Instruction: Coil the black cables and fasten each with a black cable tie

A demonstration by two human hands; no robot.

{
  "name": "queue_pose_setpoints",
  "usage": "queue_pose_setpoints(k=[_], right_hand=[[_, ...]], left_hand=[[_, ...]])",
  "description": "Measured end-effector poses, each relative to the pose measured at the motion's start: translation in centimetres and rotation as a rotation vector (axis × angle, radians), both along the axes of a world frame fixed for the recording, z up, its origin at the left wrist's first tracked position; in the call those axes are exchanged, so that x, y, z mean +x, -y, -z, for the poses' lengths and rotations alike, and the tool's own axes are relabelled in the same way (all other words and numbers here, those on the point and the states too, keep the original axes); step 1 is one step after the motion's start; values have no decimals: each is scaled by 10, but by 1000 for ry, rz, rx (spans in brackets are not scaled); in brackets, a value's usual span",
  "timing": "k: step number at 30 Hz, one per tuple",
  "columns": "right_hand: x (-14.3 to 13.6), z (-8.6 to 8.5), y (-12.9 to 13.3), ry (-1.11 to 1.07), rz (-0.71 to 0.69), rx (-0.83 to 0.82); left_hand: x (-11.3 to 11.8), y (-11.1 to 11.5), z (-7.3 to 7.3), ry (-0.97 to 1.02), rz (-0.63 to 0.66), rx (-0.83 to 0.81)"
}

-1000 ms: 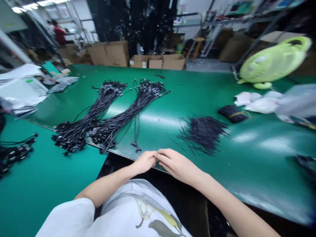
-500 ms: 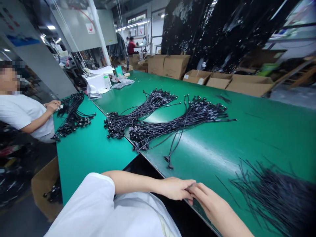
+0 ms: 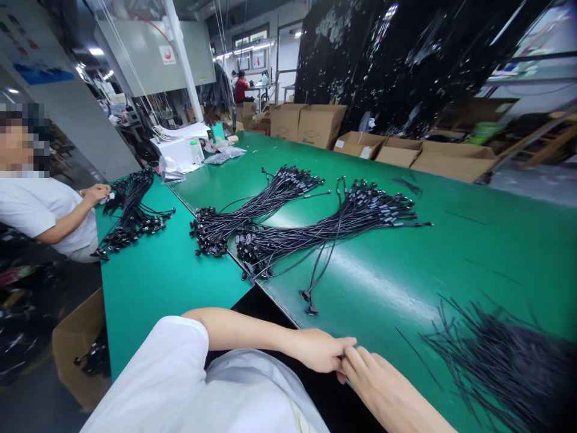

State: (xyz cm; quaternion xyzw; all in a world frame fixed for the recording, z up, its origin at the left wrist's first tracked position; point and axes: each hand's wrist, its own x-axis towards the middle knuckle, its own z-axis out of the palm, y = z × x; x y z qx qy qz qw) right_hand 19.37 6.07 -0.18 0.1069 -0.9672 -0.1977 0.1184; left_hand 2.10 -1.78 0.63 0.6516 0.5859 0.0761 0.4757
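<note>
Both my hands meet at the near edge of the green table. My left hand (image 3: 321,350) has its fingers curled and pressed together. Against its fingertips sits my right hand (image 3: 376,377), its fingers closed in a pinch. Whatever they hold is hidden between the fingers. To the right lies a loose heap of thin black cords (image 3: 509,361), with a single cord (image 3: 418,355) apart from it. Ahead are two bundles of black cables with small end connectors, a nearer bundle (image 3: 324,227) and a farther bundle (image 3: 261,201). Two connector ends (image 3: 309,300) trail toward me from the nearer bundle.
On the left, a co-worker in a white shirt (image 3: 67,207) handles another cable bundle (image 3: 135,201). A white box with papers (image 3: 180,153) and plastic bags (image 3: 223,153) are at the back. Cardboard boxes (image 3: 320,123) line the far edge. An open carton (image 3: 81,355) stands lower left.
My hands have shifted slightly, and my right hand has come in closer over the left fingertips, closing the small gap. The cable bundles lie as before.
</note>
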Motion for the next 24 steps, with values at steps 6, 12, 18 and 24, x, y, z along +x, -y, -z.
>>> queue_pose_setpoints(k=[6, 12, 18, 24], right_hand=[[1, 17, -11, -96, 103, 45], [-29, -2, -33, -324, 457, -99], [-43, -8, -12, -284, 599, -127], [-49, -11, 2, -22, 768, -348]], left_hand=[[4, -1, 7, -176, 67, 252], [-6, -44, 11, 422, -478, 85], [-7, -49, 13, 1058, -951, -150], [5, -51, 21, 1088, -1037, -147]])
